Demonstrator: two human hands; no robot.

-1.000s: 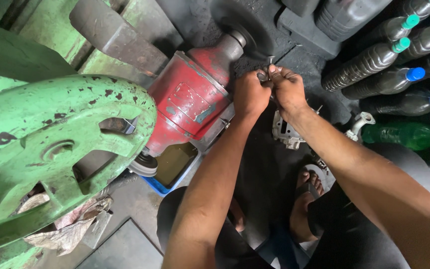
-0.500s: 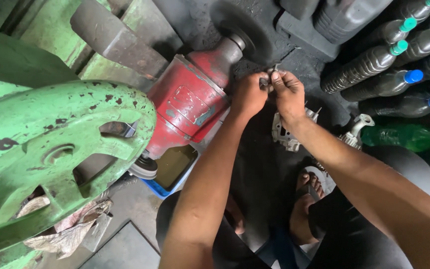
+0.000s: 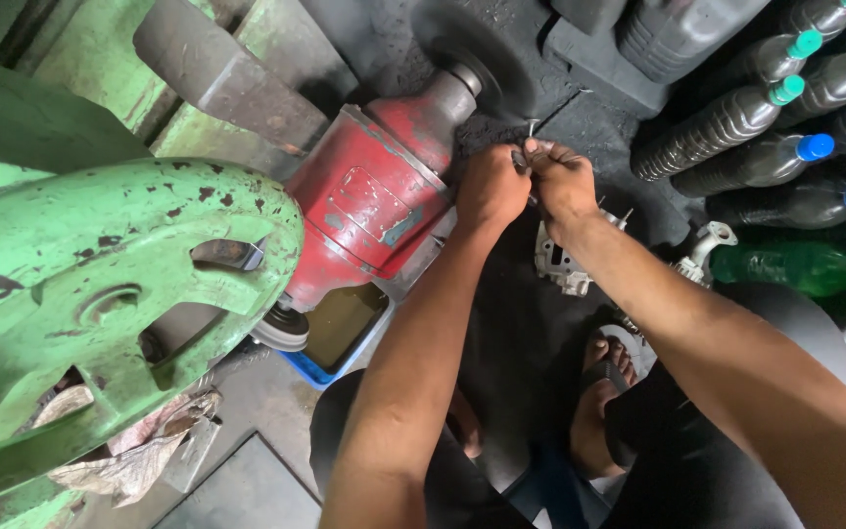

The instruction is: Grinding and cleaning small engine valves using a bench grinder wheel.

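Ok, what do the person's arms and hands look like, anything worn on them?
Both forearms are bare, with no sleeves in view. The left hand and right hand wear no gloves, and no watch, ring or band shows. Grime on the fingers is hard to tell.

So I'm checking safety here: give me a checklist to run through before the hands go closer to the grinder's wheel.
1. Both hands on the small metal piece: ok, left hand and right hand pinch it.
2. Dark wheel stopped: cannot tell, blurred.
3. Fingers away from the wheel: ok, just below it.
4. Red grinder steady: cannot tell.
5. Bare foot away: ok.
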